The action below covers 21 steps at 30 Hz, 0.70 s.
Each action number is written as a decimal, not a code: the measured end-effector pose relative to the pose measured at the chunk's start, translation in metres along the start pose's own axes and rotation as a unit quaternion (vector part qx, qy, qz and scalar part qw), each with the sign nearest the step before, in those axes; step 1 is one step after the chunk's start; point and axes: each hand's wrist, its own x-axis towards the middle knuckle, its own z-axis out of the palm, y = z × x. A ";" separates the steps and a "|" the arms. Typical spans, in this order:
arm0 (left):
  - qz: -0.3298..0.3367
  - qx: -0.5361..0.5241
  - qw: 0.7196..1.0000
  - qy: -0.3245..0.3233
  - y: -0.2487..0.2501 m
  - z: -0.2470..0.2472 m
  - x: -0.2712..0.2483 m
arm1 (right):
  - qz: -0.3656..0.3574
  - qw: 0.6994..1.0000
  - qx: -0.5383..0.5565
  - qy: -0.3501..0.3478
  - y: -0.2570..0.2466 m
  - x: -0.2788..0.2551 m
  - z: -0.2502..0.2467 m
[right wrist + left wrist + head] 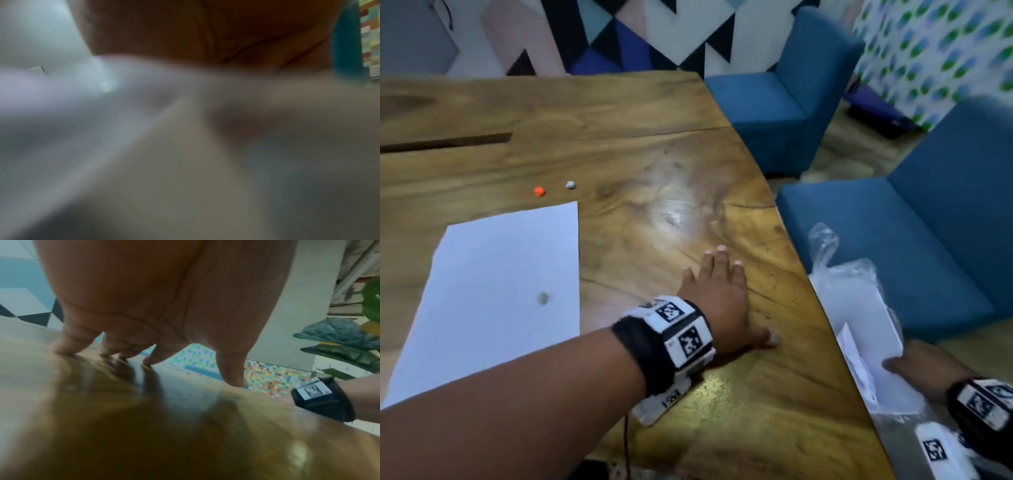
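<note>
The left hand (pixel 717 298) lies flat on the tabletop (pixel 654 154), fingers spread, near a white sheet (pixel 493 291). The right hand (pixel 924 368) grips a plastic bag (pixel 859 301) of paper just past the tabletop's right edge, over a blue seat (pixel 893 233).

A broad wooden table (pixel 654 154) with a dark slot (pixel 445 142) fills the near room, and its varnish catches a pale glare (pixel 671 212). A blue chair (pixel 767 109) stands off its far corner and a second chair (pixel 887 240) beside its right edge, both on a wood floor (pixel 859 154). The back wall (pixel 640 31) bears black, blue and white triangles; the right wall (pixel 945 51) has green and blue dots.
</note>
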 end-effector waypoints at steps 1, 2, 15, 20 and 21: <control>-0.010 -0.002 1.000 0.000 0.008 0.003 -0.002 | 0.000 1.000 -0.014 0.002 -0.007 -0.006 -0.003; -0.014 -0.007 1.000 -0.002 0.017 0.005 -0.004 | -0.002 0.999 -0.032 0.004 -0.012 -0.008 -0.005; 0.019 -0.054 0.998 0.038 0.020 -0.025 -0.004 | -0.017 0.993 -0.113 0.005 -0.053 -0.028 -0.029; -0.017 0.001 0.999 -0.029 0.042 -0.005 -0.003 | -0.015 0.994 -0.107 0.007 -0.050 -0.029 -0.031; -0.008 0.003 1.000 -0.030 0.052 0.001 -0.004 | -0.015 0.994 -0.112 0.006 -0.050 -0.030 -0.031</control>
